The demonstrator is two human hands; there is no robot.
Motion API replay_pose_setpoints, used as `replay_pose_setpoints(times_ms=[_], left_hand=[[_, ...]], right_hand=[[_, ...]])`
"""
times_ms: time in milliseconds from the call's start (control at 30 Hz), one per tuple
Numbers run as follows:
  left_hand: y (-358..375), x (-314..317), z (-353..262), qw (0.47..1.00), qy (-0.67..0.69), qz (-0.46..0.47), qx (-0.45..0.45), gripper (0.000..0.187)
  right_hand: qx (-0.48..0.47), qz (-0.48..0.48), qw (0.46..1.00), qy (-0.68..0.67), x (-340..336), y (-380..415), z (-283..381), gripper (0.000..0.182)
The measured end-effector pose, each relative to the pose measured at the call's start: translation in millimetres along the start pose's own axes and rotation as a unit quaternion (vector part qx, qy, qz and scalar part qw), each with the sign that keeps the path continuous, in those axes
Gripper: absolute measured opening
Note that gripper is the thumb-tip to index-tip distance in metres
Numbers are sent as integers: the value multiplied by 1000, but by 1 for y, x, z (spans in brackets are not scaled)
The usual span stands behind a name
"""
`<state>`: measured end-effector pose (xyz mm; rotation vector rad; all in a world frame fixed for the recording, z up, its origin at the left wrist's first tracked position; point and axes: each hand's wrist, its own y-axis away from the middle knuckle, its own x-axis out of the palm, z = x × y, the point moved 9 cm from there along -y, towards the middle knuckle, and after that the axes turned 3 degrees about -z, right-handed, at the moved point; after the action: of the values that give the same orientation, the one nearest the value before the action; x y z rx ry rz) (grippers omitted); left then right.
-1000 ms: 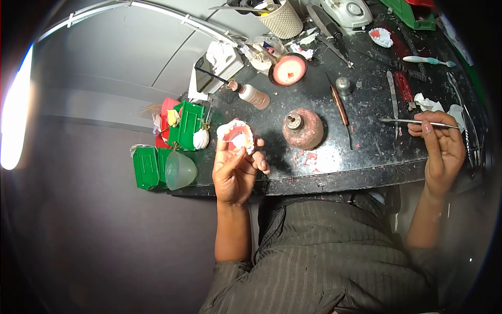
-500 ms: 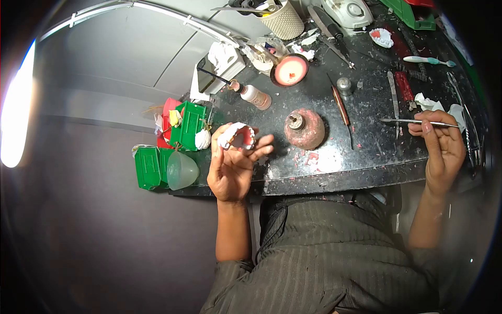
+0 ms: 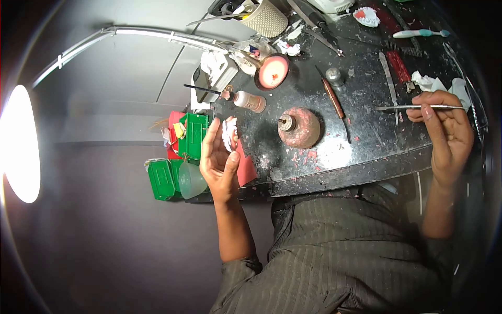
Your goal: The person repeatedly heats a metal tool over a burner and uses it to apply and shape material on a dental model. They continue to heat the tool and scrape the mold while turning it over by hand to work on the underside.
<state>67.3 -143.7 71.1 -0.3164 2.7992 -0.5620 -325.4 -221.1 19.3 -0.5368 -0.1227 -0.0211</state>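
My left hand (image 3: 220, 162) is raised over the table's left front edge, its fingers closed around a white dental cast (image 3: 229, 133) with a row of teeth, turned side-on. A pink wax sheet (image 3: 247, 166) shows just behind this hand. At the right, my right hand (image 3: 443, 123) pinches a slim metal wax carver (image 3: 402, 107) between thumb and fingers, its flat tip pointing left. The carver is held above the table and apart from the cast. Between the hands stands a pink-smeared spirit burner (image 3: 300, 128); no flame is visible on it.
A wooden-handled wax knife (image 3: 332, 98), a small glass jar (image 3: 333, 74), a bowl of pink wax (image 3: 273, 72) and a brush bottle (image 3: 250, 101) are on the black table (image 3: 366, 133). Green bins (image 3: 161, 178) stand left. A toothbrush (image 3: 421, 33) and another cast (image 3: 366, 17) lie farther back.
My left hand has turned the cast from showing its pink inner arch to a side-on view, and moved slightly left. My right hand keeps the carver in nearly the same place. The view has shifted.
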Motion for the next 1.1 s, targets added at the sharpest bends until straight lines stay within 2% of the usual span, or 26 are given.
replay_pose_setpoints(times_ms=[100,333,400,533,600,867,933,1100], left_hand=[[-4,6,-13,992,-106,-5,63,69],[-15,19,-15,984,-162,51,56,60],[-17,24,-14,982,-176,49,41,58],[-23,35,-14,962,-255,94,36,57],[-25,44,-17,944,-299,125,63,56],[-32,66,-28,921,-346,148,98,56],[-32,70,-30,897,-398,154,113,56],[-31,71,-34,896,-391,145,151,56]], right_hand=[[36,-17,999,-8,-3,2,-4,11],[34,-29,999,-22,-7,3,-4,14],[7,7,1000,-21,-3,4,-2,16],[6,5,1000,-23,-5,4,-4,16],[9,0,1000,-28,-6,4,-4,17],[-9,7,999,-31,-6,3,-3,17],[-9,7,999,-34,-6,2,-3,17],[-15,13,999,-37,-5,2,-3,16]])
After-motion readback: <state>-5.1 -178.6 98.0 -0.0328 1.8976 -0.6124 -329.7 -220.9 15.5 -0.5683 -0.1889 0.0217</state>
